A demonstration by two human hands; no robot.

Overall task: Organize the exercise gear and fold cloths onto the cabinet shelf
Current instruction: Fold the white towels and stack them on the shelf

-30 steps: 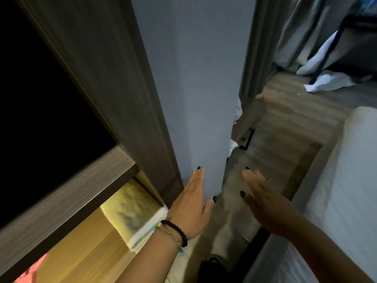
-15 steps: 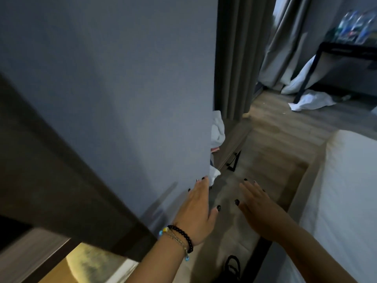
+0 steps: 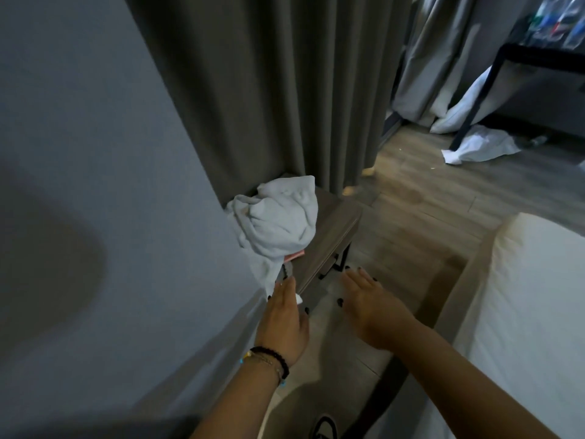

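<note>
While both arms reach forward from the bottom edge, the left hand (image 3: 283, 321) lies flat with straight fingers against the lower corner of the grey panel (image 3: 104, 172) that fills the nine o'clock side of the view, its fingertips just at the hanging end of the towel (image 3: 278, 217); this grip is open and holds nothing. A dark bead bracelet (image 3: 272, 359) and a thinner chain circle that wrist. The right hand (image 3: 370, 308) hovers at about four o'clock from the towel, palm down, fingers spread and relaxed — an open grip too, clear of everything, above the wooden floor (image 3: 411, 198). The towel, white and crumpled, sits in a heap at centre frame on the low wooden bench (image 3: 335, 223), pressed against the panel's edge, with one end trailing down over the bench's near end toward the left fingertips. Something pink (image 3: 294, 256) peeks out from under the towel's lower fold; what it is cannot be told. A dark metal leg (image 3: 343, 261) shows beneath the bench. Behind the bench, at twelve o'clock, hangs a grey curtain (image 3: 269, 80). At four o'clock lies a white bed (image 3: 519, 312). Far off at two o'clock, a white cloth (image 3: 478, 147) lies loose on the floor beside a black frame (image 3: 478, 99) — the things on top of that frame are too blurred to name.
</note>
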